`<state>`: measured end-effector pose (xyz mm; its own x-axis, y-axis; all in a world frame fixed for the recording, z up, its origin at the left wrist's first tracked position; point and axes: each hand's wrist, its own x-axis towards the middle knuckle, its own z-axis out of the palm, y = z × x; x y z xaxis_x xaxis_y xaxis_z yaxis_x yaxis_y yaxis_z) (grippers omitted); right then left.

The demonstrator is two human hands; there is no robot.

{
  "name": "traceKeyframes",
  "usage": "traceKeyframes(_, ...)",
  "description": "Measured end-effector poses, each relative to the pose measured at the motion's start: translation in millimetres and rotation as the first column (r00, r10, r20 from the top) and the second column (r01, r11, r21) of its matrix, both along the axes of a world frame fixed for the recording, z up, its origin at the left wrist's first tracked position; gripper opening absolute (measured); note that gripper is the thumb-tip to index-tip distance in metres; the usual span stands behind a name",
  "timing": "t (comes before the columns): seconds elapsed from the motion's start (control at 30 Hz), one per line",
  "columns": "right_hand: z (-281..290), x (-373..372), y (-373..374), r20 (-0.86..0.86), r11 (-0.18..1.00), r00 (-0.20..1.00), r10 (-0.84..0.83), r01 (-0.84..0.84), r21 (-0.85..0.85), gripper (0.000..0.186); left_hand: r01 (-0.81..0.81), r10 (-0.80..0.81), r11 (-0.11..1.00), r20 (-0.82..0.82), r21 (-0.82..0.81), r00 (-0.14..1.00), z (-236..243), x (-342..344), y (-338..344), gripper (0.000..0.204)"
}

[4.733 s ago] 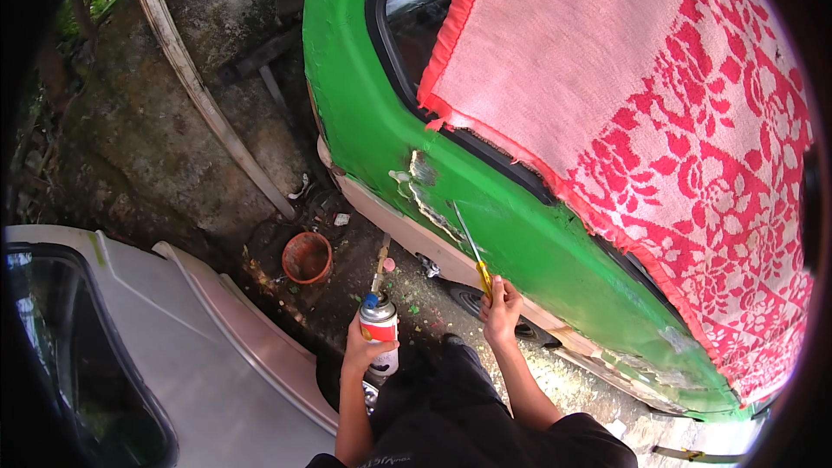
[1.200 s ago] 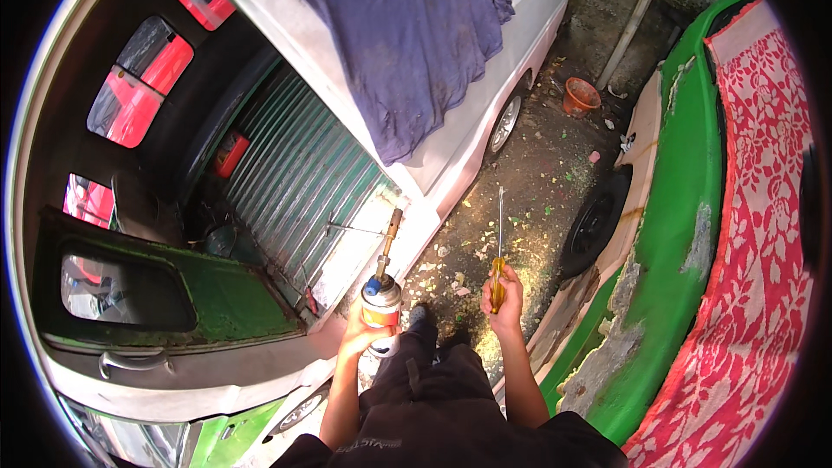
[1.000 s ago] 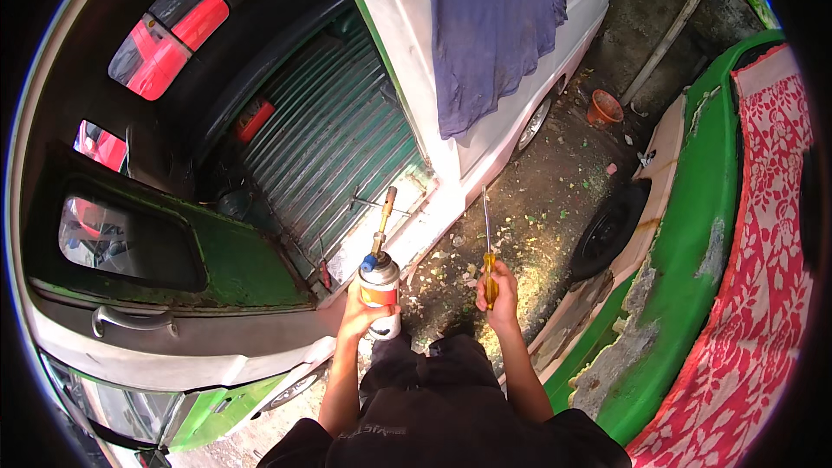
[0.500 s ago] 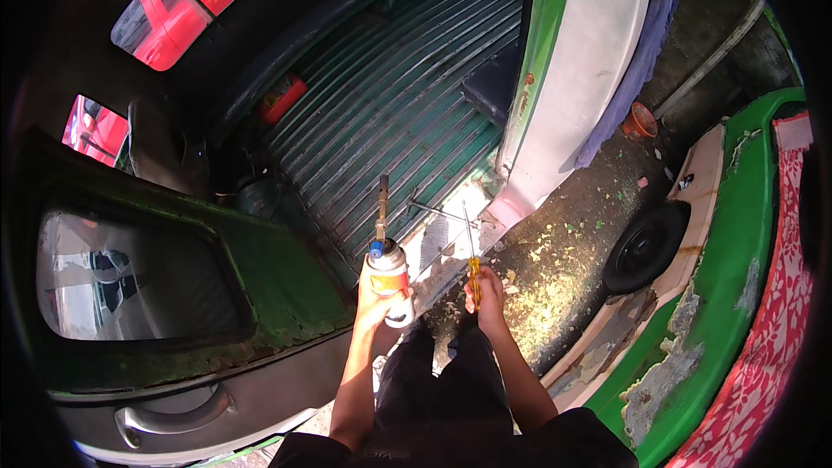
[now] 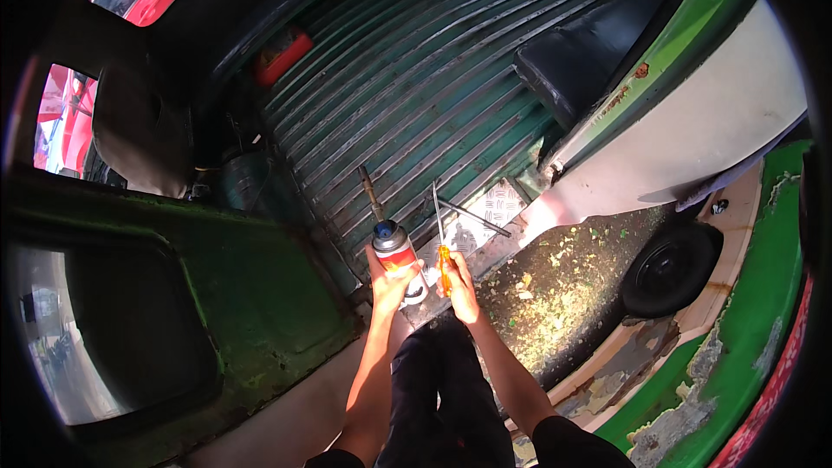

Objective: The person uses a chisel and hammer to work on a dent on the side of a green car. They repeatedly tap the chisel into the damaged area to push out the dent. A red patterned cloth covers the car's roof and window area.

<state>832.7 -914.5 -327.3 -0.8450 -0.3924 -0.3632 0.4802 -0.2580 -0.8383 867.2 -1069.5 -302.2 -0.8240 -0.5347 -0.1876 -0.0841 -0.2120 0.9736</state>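
Two hands work close together. Left hand (image 5: 387, 280) has its grip closed around a gas torch can (image 5: 396, 253), nozzle pointing up past the grip. Just beside it, right hand (image 5: 459, 288) clasps a screwdriver (image 5: 443, 247), its blade rising above the grip over the ribbed green van floor (image 5: 407, 104).
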Motion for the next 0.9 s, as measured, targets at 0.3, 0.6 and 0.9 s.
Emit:
traceKeyframes(0.3, -101.8, -20.3, -7.4, 0.012, 0.971, 1.0, -0.007, 0.004, 0.237, 0.015, -0.143, 0.302, 0.884, 0.31, -0.446, 0.902, -111.7, -35.6, 20.6, 0.068)
traceKeyframes(0.6, -140.1, -36.0, 1.6, -0.076, 0.924, 0.997, -0.01, 0.038, 0.381, 0.017, 0.113, 0.321, 0.772, 0.538, -0.625, 0.78, -140.1, -67.6, 30.3, 0.078)
traceKeyframes(0.9, -142.9, -38.6, 1.2, -0.107, 0.942, 0.99, -0.088, 0.118, 0.316, 0.013, 0.02, 0.347, 0.758, 0.43, -0.651, 0.834, -158.0, -68.5, 20.4, 0.082)
